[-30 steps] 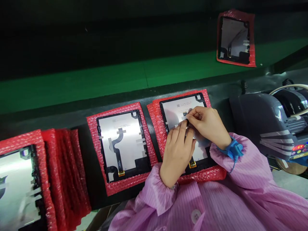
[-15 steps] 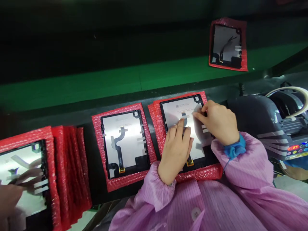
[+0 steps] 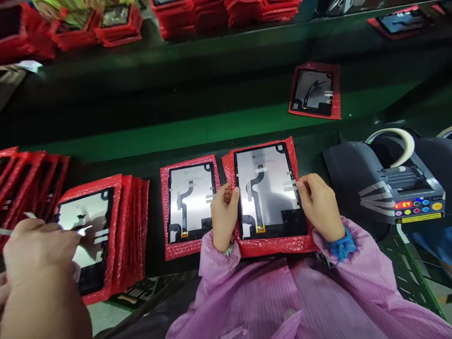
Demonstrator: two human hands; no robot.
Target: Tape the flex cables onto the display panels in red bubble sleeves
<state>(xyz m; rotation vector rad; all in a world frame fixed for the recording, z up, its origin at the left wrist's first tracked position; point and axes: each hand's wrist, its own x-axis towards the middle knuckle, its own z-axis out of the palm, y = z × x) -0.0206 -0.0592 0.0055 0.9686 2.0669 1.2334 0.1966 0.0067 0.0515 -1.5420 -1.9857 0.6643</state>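
Left hand [image 3: 225, 212] and right hand [image 3: 316, 202] flank a display panel [image 3: 277, 195], thumbs at its opposite edges, fingers partly curled; whether either pinch is closed cannot be told. A dark surface [image 3: 155, 245] bears the arrangement, with a tape dispenser [image 3: 391, 186] beyond the right hand. The panel lies on red bubble wrap [image 3: 278, 247] before the person's body, a second panel [image 3: 196, 202] just to its left. Down it runs a ribbon cable [image 3: 257, 207], crossed near the top by a tape strip [image 3: 261, 170]. The step in hand appears to be squaring or taking up the panel by its sides; the next move would call for an even hold on both edges. Compared with one second earlier, both hands have parted from the panel's middle, exposing the cable, and a co-worker's hand [image 3: 40, 249] appears at far left.
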